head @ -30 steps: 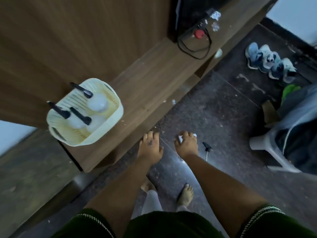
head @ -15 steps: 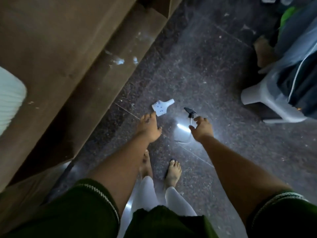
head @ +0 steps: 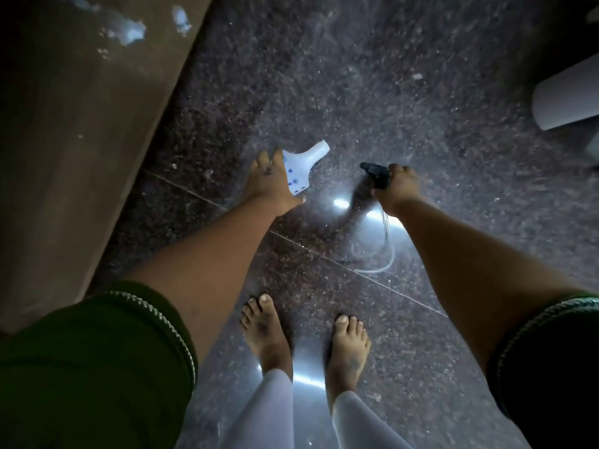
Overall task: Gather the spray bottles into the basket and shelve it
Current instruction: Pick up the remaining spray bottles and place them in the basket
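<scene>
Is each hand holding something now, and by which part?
The right hand grips a clear spray bottle by its black trigger head. The left hand rests against a white object; a grip cannot be told.

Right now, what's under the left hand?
A white spray head lies on the floor, sticking out beneath the left hand. Its near part is covered by the hand.

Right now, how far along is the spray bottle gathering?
Nothing shows as done: no basket or shelf is in view. In hand: the right hand is closed on the black trigger head of a clear spray bottle; the left hand is at a white bottle on the floor, grip unclear. Left: basket both, then shelve it.
</scene>
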`<state>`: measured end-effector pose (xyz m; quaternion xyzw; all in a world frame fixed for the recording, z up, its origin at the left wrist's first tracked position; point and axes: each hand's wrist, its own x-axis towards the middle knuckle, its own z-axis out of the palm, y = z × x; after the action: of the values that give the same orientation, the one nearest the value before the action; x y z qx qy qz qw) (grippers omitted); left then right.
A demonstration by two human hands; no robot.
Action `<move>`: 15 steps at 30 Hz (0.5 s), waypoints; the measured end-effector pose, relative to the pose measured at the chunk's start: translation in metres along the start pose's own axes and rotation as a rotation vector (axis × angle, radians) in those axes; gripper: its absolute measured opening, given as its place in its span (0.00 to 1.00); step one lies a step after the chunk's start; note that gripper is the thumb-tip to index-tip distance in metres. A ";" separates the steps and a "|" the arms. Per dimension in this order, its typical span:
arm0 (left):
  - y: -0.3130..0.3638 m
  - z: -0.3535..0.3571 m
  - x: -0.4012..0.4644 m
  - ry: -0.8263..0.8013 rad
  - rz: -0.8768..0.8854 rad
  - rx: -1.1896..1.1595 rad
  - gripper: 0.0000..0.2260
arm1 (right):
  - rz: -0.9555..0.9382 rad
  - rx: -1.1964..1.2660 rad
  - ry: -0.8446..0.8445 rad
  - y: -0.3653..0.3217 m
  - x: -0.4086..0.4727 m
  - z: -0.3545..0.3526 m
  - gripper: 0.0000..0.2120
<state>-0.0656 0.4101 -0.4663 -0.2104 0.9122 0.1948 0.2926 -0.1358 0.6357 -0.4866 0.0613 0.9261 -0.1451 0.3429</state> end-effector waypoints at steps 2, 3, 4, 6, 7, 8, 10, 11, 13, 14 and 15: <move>0.000 0.004 0.015 0.002 0.015 0.013 0.48 | 0.027 0.005 0.014 0.001 0.017 0.011 0.32; 0.000 0.006 0.020 0.003 0.022 0.032 0.47 | 0.043 0.001 0.011 0.001 0.024 0.016 0.32; -0.001 0.008 0.025 0.003 0.027 0.045 0.47 | 0.060 -0.004 0.004 0.002 0.029 0.022 0.32; -0.002 0.013 0.033 -0.014 0.031 0.041 0.49 | 0.082 -0.028 0.016 0.004 0.036 0.032 0.28; -0.003 0.016 0.035 -0.032 0.033 0.032 0.50 | 0.089 -0.047 0.035 0.004 0.037 0.036 0.26; -0.003 0.018 0.038 -0.052 0.038 0.021 0.50 | 0.095 -0.059 0.055 0.004 0.038 0.039 0.24; -0.004 0.020 0.042 -0.063 0.044 -0.017 0.47 | 0.090 -0.050 0.075 0.005 0.037 0.045 0.21; -0.005 0.020 0.044 -0.057 0.046 -0.037 0.45 | 0.081 -0.028 0.073 0.005 0.037 0.047 0.19; -0.006 0.017 0.045 -0.051 0.055 -0.067 0.43 | 0.069 0.058 0.062 0.005 0.037 0.049 0.15; -0.007 0.015 0.044 -0.049 0.061 -0.077 0.42 | 0.065 0.118 0.053 0.005 0.037 0.047 0.14; -0.008 0.013 0.041 -0.047 0.070 -0.083 0.42 | 0.053 0.163 0.054 0.003 0.036 0.043 0.13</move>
<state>-0.0860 0.3980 -0.5032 -0.1858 0.9030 0.2477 0.2978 -0.1360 0.6256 -0.5417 0.1176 0.9181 -0.2093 0.3155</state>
